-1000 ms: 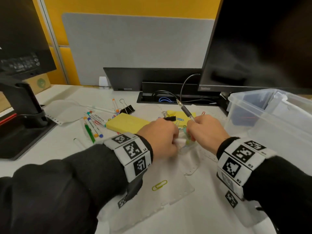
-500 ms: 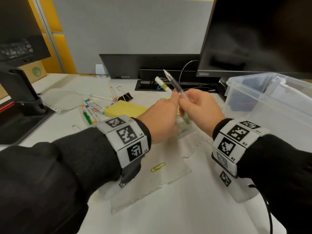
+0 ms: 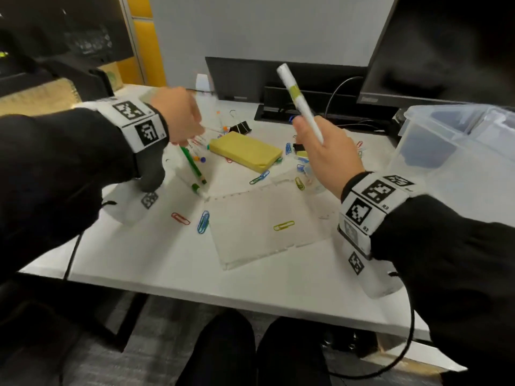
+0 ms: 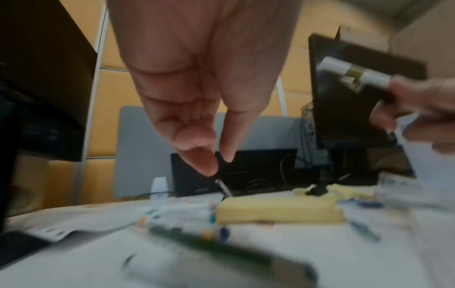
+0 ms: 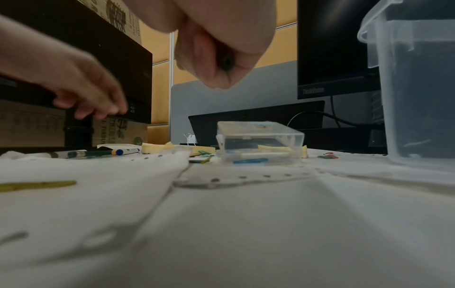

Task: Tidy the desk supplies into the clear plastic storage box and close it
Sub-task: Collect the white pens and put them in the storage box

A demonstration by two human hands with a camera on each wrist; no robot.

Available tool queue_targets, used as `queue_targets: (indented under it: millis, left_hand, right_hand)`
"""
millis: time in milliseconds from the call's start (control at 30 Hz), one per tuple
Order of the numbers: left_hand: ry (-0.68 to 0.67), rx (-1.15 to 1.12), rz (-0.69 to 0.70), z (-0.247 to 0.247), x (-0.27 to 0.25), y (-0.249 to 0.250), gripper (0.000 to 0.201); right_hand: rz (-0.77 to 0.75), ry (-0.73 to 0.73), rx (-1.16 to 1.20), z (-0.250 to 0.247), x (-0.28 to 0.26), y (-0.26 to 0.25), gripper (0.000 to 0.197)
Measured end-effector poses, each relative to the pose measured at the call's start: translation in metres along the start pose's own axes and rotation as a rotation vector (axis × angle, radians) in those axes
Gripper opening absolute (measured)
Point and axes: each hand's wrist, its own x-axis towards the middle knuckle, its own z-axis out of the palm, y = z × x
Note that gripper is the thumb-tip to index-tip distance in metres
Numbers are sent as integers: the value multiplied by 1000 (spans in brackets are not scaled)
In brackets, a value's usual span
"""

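Half a second ago both hands met at the pens; now the left hand (image 3: pixel 178 118) has moved away, its grip loose and empty, toward the markers (image 3: pixel 195 165) on the tabletop (image 3: pixel 172 268). The right hand (image 3: pixel 326 154) clamps a white marker (image 3: pixel 298 98), near the open storage box (image 3: pixel 451 146).

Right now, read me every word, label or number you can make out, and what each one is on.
"ThinkVision": bezel of the black monitor.
"R2", "R3": white tagged wristband on the right wrist.
Brown cardboard box: print too blurred to read.
White markers: labels too small.
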Motion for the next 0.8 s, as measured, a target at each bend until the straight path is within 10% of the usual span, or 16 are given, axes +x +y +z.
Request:
queue_targets:
  millis: [567,800]
  left_hand:
    - [-210,237,-188,41,25,-14,41]
    - [-33,162,-180,33,23,-10,45]
  right_hand:
    - [306,-67,-48,28,29,3,19]
    - [242,22,41,28,32,1,16]
